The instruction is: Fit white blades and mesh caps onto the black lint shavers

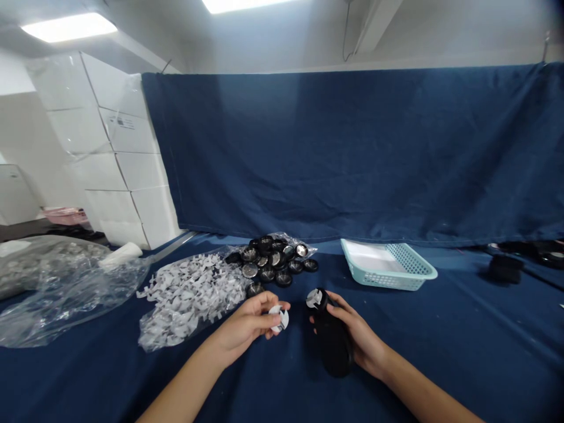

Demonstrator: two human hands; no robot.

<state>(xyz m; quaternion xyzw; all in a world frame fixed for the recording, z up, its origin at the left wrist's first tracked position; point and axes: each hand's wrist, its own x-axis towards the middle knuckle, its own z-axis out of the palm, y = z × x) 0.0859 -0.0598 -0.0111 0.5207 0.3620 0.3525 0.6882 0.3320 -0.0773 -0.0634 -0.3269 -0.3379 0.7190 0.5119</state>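
Observation:
My left hand [253,322] pinches a small white round plastic piece [279,320] with cut-outs between thumb and fingers. To its right, my right hand [356,332] is wrapped round a black elongated cylinder [333,346], which is tilted with its upper end toward the left hand. A similar white plastic piece [314,298] sits at that upper end. The two hands are apart, with a small gap between the pieces. Beyond my left hand lies a heap of loose white plastic pieces [189,294] on clear plastic. Behind it is a pile of round black caps [267,273], some with shiny metallic faces.
A light teal basket [392,284] with white paper in it stands at the right. Clear plastic bags [66,294] lie at the far left, near stacked white boxes [127,170]. A blue curtain [352,153] closes off the back of the blue-covered table.

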